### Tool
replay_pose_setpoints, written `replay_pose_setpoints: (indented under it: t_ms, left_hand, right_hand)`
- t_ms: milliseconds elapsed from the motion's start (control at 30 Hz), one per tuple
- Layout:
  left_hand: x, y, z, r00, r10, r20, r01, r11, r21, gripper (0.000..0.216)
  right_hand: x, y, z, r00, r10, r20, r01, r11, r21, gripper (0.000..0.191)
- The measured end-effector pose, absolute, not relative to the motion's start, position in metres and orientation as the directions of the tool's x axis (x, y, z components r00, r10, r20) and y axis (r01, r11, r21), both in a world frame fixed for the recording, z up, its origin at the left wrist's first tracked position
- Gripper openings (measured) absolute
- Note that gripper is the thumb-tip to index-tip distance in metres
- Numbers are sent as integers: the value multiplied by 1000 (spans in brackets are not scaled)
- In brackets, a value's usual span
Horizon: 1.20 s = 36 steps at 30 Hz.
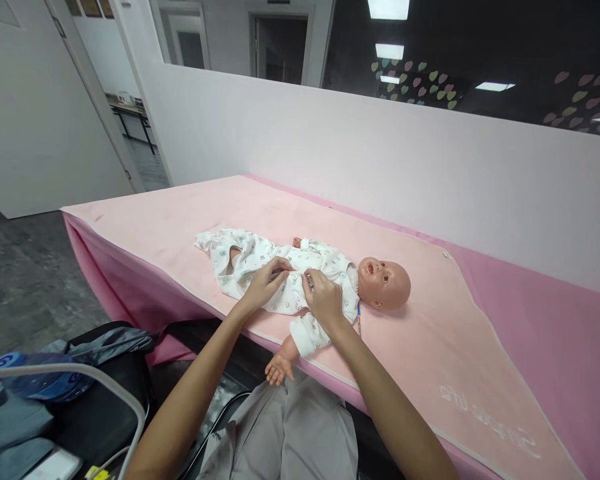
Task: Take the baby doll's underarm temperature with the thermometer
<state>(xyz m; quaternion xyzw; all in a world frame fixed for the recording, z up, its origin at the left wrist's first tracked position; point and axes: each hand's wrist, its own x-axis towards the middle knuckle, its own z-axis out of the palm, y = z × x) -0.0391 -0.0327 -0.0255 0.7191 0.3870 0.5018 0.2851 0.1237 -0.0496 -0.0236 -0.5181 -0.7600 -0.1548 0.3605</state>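
A baby doll lies on its back on the pink-covered table, its head to the right. It wears a white baby romper with a small print, whose leg end spreads out loosely to the left. My left hand pinches the romper's front at the doll's belly. Close beside it, my right hand has its fingers closed on the same front, nearer the chest. What exactly lies between the fingertips is too small to see. One doll arm hangs past the table's near edge.
A pink cloth covers the table, with a white wall along its far side. At lower left, a black chair holds grey clothing and a blue-labelled bottle. A pale curved tube passes in front of it.
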Motion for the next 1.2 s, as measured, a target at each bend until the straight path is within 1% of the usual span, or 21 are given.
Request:
replay_pose_setpoints:
  t_ms: [33,100,267,400,500,600,667,700,767,833,867,900,967,1067,1133,1200]
  left_hand:
    - [-39,-33,-26,183,844,505,244,-536,808,16]
    - [-40,-35,-25,162,839,520,250,-545,801,16]
    - [-39,-35,-26,189,812,553,375,-580,723,21]
    - [-38,-33,-28,202,774,600,473,-613,632,20]
    - [-38,-35,-30,230,746,625,490,-644,588,20]
    - [-38,-39,-30,247,734,633,477,-661,580,21]
    - [-39,-41,-29,211,736,643,471,-653,593,23]
    - [-40,-42,-29,187,738,649,472,-647,599,23]
    - [-40,-42,-29,158,735,660,482,-640,598,21]
    - [-40,-40,-30,172,723,669,500,-649,574,19]
    - [-40,-39,-31,190,717,670,505,-657,560,18]
    - [-40,-38,-32,207,711,672,505,-666,549,18]
    - [-40,-36,-33,217,699,681,506,-678,534,19]
    - [-40,-35,-34,208,683,700,510,-686,518,20]
    - [-41,-34,-34,210,678,705,512,-690,511,21]
    - [-41,-34,-35,216,674,707,511,-695,506,21]
  right_hand:
    - [124,-50,-23,-204,679,705,900,414,-138,22]
    - [124,-50,-23,-204,685,700,903,408,-135,21]
    - [124,-49,-24,-204,713,671,914,384,-130,21]
    - [124,-51,-21,-214,771,600,917,371,-148,25]
    - [125,-61,-15,-241,817,525,902,387,-189,24]
    - [134,-84,-10,-256,830,495,860,429,-275,27]
    - [145,-106,-12,-184,827,531,856,400,-327,32]
    - [152,-118,-15,-108,821,561,870,351,-346,32]
    - [169,-141,-25,74,793,604,911,194,-365,34]
    - [186,-158,-37,202,781,591,936,24,-352,39]
    - [193,-164,-43,251,784,568,941,-59,-334,37]
    - [199,-168,-47,278,792,543,942,-112,-318,30]
    - [207,-173,-52,294,819,493,940,-155,-303,18]
    - [210,-181,-50,339,827,449,920,-191,-343,20]
    - [213,-187,-44,411,800,437,880,-225,-418,22]
    - [219,-195,-35,494,754,433,813,-223,-538,23]
